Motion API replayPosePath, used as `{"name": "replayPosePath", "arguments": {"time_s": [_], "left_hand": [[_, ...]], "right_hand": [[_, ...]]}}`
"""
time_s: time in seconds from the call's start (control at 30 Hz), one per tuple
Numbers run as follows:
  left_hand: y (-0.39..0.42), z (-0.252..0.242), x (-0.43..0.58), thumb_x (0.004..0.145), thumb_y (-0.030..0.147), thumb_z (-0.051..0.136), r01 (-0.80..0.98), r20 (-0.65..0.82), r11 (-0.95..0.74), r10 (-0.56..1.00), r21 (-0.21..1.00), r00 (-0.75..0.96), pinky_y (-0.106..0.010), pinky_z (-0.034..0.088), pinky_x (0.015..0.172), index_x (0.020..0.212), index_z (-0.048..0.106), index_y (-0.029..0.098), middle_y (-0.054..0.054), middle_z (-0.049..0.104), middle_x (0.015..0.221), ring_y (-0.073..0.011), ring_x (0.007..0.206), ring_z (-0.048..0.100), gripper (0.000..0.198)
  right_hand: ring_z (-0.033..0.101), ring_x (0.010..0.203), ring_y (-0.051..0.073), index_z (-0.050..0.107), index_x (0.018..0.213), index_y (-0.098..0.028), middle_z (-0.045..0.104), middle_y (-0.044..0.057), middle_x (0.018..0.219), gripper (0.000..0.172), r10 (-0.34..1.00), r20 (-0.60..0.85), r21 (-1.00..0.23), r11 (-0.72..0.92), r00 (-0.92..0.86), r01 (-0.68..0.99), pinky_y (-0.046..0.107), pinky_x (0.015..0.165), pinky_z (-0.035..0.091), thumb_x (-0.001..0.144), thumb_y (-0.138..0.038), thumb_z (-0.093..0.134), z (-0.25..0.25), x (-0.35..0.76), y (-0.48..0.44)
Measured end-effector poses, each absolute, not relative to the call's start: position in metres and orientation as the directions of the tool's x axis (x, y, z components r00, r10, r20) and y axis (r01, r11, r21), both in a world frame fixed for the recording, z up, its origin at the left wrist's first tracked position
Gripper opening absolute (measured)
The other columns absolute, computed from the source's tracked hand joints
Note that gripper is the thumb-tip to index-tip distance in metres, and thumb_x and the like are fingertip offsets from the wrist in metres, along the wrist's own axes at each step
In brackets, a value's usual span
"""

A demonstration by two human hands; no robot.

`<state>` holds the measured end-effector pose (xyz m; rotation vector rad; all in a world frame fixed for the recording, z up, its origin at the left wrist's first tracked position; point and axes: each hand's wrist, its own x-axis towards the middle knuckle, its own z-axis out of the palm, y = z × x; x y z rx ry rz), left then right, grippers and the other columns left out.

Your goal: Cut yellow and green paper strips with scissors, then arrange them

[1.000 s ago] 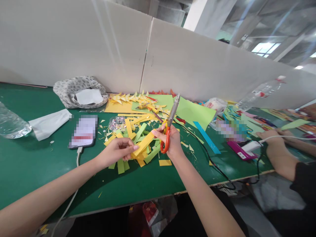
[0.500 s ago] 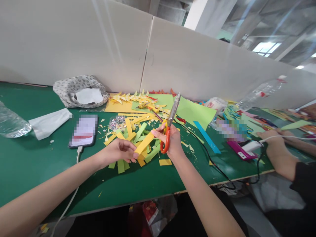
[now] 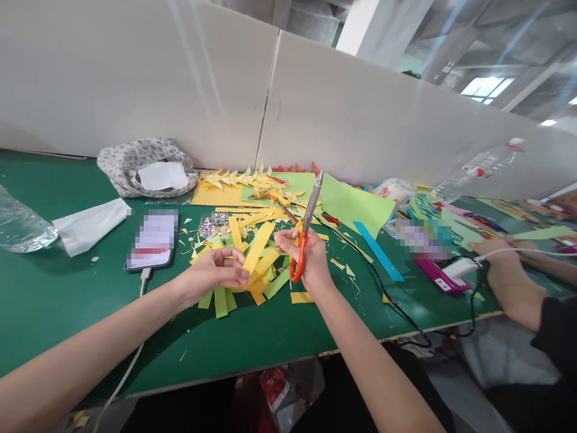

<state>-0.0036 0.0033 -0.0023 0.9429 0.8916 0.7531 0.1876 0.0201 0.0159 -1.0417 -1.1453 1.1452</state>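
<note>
My left hand (image 3: 216, 272) pinches the lower end of a yellow paper strip (image 3: 259, 246), which tilts up to the right. In my right hand (image 3: 309, 255) is a pair of scissors (image 3: 311, 207) with orange-red handles, its blades pointing up and apart from the strip. My right thumb and forefinger sit just right of the strip, not on it. Beneath both hands lies a loose pile of yellow and green paper strips (image 3: 220, 300). One short yellow piece (image 3: 301, 297) rests by itself below my right hand.
A charging phone (image 3: 153, 240) and a water bottle (image 3: 22, 225) are on the left. Behind the pile lie zigzag-cut yellow paper (image 3: 238, 177), a yellow glue gun (image 3: 279, 197) and green sheets (image 3: 356, 201). At right are a black cord (image 3: 383, 282), a purple power strip (image 3: 439, 276) and another person's hands (image 3: 493, 249).
My right fingers have let go of the yellow strip's upper end. The strip has turned more upright in my left hand, and the scissors have shifted slightly left.
</note>
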Motion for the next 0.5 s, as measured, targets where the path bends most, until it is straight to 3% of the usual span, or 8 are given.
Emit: {"name": "replayPosePath", "arguments": {"time_s": [0.17, 0.3, 0.5], "left_hand": [[0.002, -0.004, -0.002, 0.06, 0.019, 0.073, -0.198, -0.249, 0.36, 0.867, 0.912, 0.431, -0.022, 0.049, 0.061, 0.079, 0.048, 0.019, 0.003, 0.065, 0.063, -0.0109, 0.061, 0.063, 0.031], [-0.001, -0.004, 0.001, 0.06, 0.019, 0.073, -0.199, -0.219, 0.341, 0.859, 0.919, 0.463, -0.025, 0.05, 0.063, 0.08, 0.046, 0.019, 0.003, 0.064, 0.063, -0.0114, 0.061, 0.063, 0.033], [0.0, -0.003, 0.0, 0.065, 0.021, 0.071, -0.222, -0.134, 0.225, 0.923, 0.949, 0.361, -0.021, 0.048, 0.065, 0.087, 0.05, 0.019, 0.002, 0.066, 0.071, -0.0099, 0.065, 0.063, 0.03]], "right_hand": [[0.058, 0.06, 0.014, 0.041, 0.068, -0.022, 0.056, -0.005, 0.066, 0.04, 0.996, 0.043, -0.997, 0.037, -0.076, -0.074, 0.031, 0.062, 0.05, 0.05, -0.03, 0.076, 0.012, 0.174, 0.012], [0.053, 0.057, 0.011, 0.043, 0.066, -0.022, 0.049, -0.007, 0.061, 0.039, 0.998, 0.051, -0.999, 0.05, -0.046, -0.021, 0.027, 0.06, 0.047, 0.048, -0.027, 0.077, 0.006, 0.168, 0.009], [0.059, 0.057, 0.014, 0.043, 0.07, -0.021, 0.056, -0.004, 0.064, 0.038, 1.0, 0.01, -0.997, 0.009, -0.015, -0.072, 0.03, 0.061, 0.049, 0.053, -0.036, 0.074, 0.004, 0.172, 0.012]]}}
